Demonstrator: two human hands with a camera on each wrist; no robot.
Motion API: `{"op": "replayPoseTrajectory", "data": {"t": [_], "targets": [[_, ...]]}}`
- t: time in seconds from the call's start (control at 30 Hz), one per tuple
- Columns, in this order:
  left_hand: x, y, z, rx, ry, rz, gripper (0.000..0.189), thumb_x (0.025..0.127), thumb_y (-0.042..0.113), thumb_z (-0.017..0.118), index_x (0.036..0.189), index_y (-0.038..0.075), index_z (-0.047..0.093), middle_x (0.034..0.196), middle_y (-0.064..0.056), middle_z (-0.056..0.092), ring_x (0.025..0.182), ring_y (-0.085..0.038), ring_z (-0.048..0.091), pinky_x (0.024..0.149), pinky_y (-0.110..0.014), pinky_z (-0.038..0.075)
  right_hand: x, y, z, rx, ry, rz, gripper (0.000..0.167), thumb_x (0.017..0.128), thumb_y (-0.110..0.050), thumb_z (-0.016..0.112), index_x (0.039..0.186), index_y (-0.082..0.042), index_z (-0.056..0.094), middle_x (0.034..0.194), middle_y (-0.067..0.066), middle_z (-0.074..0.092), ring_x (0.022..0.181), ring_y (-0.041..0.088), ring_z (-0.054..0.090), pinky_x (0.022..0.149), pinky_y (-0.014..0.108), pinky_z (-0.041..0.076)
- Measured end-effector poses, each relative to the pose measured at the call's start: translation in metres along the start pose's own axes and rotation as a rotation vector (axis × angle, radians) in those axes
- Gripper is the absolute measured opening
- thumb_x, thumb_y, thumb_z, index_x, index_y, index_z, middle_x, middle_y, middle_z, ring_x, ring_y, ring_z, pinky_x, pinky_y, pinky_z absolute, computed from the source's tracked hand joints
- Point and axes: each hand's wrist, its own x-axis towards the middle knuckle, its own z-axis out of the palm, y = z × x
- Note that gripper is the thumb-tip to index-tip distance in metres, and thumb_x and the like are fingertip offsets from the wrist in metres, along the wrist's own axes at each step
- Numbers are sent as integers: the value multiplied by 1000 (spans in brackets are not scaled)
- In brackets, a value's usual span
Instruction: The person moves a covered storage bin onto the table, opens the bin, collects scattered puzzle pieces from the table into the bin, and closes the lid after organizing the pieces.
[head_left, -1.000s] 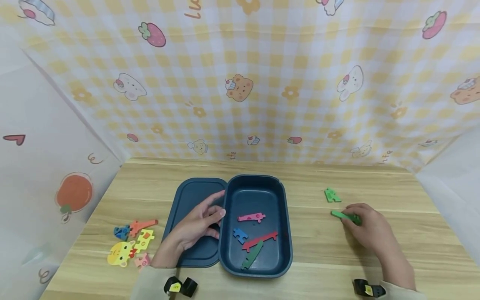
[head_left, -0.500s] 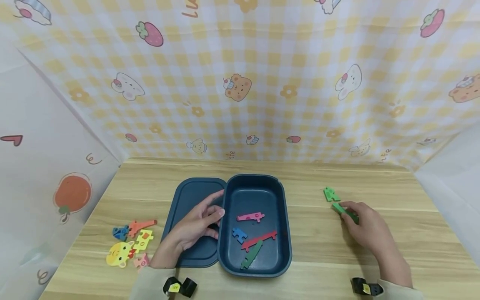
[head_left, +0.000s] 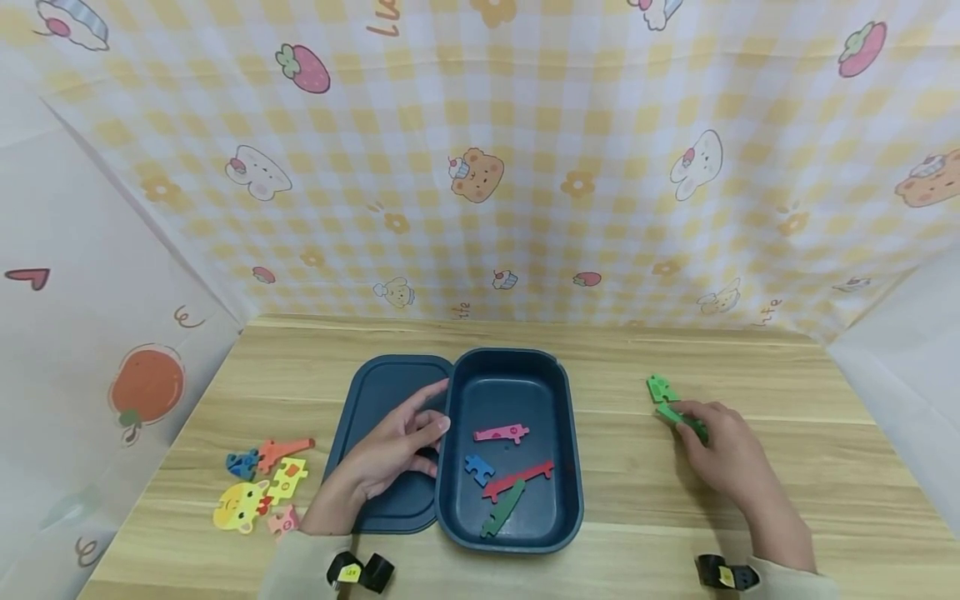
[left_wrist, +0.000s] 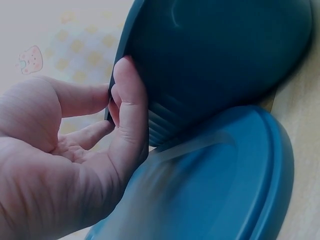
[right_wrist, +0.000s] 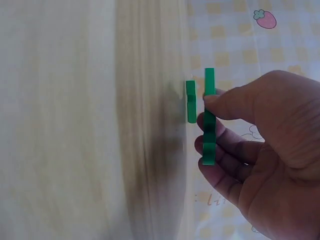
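My left hand (head_left: pixel 401 446) grips the left wall of a dark blue plastic box (head_left: pixel 468 358), near its rim. In the left wrist view, fingers and thumb meet at that box's (left_wrist: pixel 210 50) edge. My right hand (head_left: pixel 723 446) pinches a long green puzzle piece (head_left: pixel 686 423) between thumb and fingers. In the right wrist view this green piece (right_wrist: pixel 209 120) is seen edge-on, held above the table. Just beyond it lies a smaller green puzzle piece (head_left: pixel 662 388). Inside the box are a pink piece (head_left: pixel 501 433), a blue piece (head_left: pixel 478 469), a red piece (head_left: pixel 536 471) and a dark green piece (head_left: pixel 504 510).
A dark blue lid (head_left: pixel 375 392) lies left of the box, partly under my left hand. Farther left sit several puzzle pieces, among them a yellow giraffe head (head_left: pixel 242 506), an orange piece (head_left: pixel 281 451) and a yellow piece (head_left: pixel 288 480). A checked cloth (head_left: pixel 525 225) hangs behind the table.
My right hand has shifted slightly forward and left with the long green piece, which now sits closer to the small green one. The left hand and the box have stayed put.
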Motion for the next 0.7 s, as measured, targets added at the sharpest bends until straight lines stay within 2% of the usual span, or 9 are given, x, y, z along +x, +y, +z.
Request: {"op": "replayPoseTrajectory", "data": {"t": [0.3, 0.47, 0.7], "targets": [[0, 0, 0, -2, 1, 4, 71, 109, 21, 60, 169, 19, 21, 111, -2, 61, 90, -17, 64, 69, -28, 64, -1, -5, 2, 18, 36, -10, 27, 96, 1, 70, 123, 6, 72, 117, 30, 71, 107, 46, 68, 88, 65, 55], [0, 0, 1, 3, 6, 2, 71, 110, 21, 59, 169, 20, 21, 110, -2, 61, 90, -17, 64, 69, -28, 63, 0, -6, 3, 30, 26, -2, 27, 97, 2, 69, 124, 8, 71, 120, 31, 69, 109, 47, 68, 90, 66, 55], [-1, 1, 1, 3, 8, 1, 71, 110, 21, 59, 169, 19, 21, 110, -3, 61, 90, -17, 63, 70, -28, 64, 2, -9, 3, 38, 27, 16, 29, 100, 0, 66, 127, 9, 67, 118, 29, 69, 106, 43, 68, 85, 58, 57]]}}
